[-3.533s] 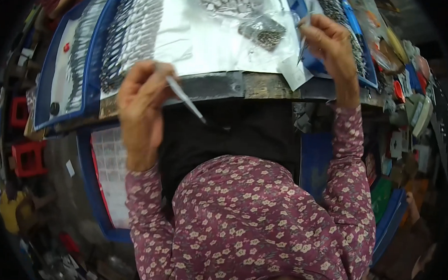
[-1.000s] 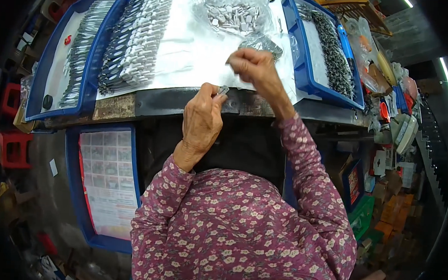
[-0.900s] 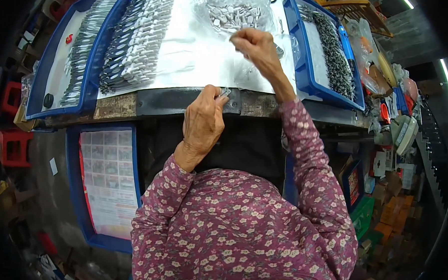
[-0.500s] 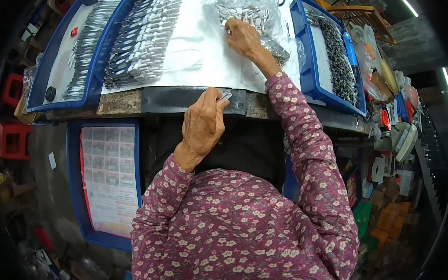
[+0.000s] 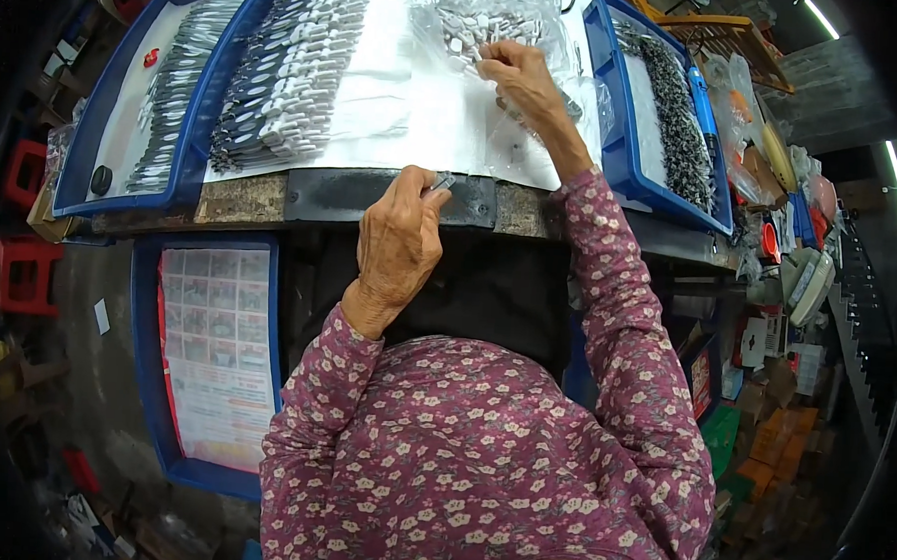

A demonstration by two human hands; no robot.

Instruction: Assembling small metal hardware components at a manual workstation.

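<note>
My left hand (image 5: 400,243) is closed at the front edge of the table, with a small grey metal-looking piece (image 5: 443,181) pinched between thumb and fingertips. Its exact kind is too small to make out. Farther off, my right hand (image 5: 527,81) is in a pinch beside a clear plastic bag (image 5: 430,24), a small white part (image 5: 478,54) showing at its fingertips. Many small white parts (image 5: 500,28) lie heaped in the opened bag. Under my right wrist, another clear bag is partly hidden.
White paper (image 5: 376,107) covers the table. On it, left, lie rows of dark-and-white handled pieces (image 5: 298,63). A blue tray (image 5: 189,139) of similar pieces stands farther left; another blue tray (image 5: 625,138) with small black-and-clear parts is at right. A blue tray (image 5: 276,323) sits below the table.
My right hand has drawn back slightly to the right from the heap of white parts. My left hand has shifted a little to the left and away from me, still pinching the grey piece.
</note>
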